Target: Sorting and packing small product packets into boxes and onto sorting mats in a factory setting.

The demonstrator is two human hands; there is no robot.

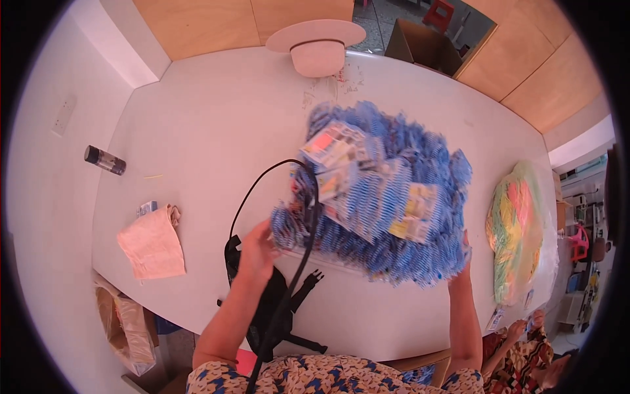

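A large heap of blue-and-white striped plastic packets (380,197) fills the middle of the view. Several packets with printed labels lie loose on top, and a pale edge, perhaps of a tray, shows beneath its near side. At the heap's left near corner, my left hand (258,248) is closed on the edge. The right near corner is held by my right hand (463,253), its fingers mostly hidden behind the packets. A black cable (305,256) loops up in front of the heap's left side. Below my left hand lies a black strap bag with buckles (269,308).
On the white table (203,111) are a brimmed hat (318,56) at the far edge, a dark bottle (105,160) and pink cloth (154,243) at left. A clear bag of coloured bundles (515,230) lies at right, near another person's hands (525,325). A lined bin (125,325) stands lower left.
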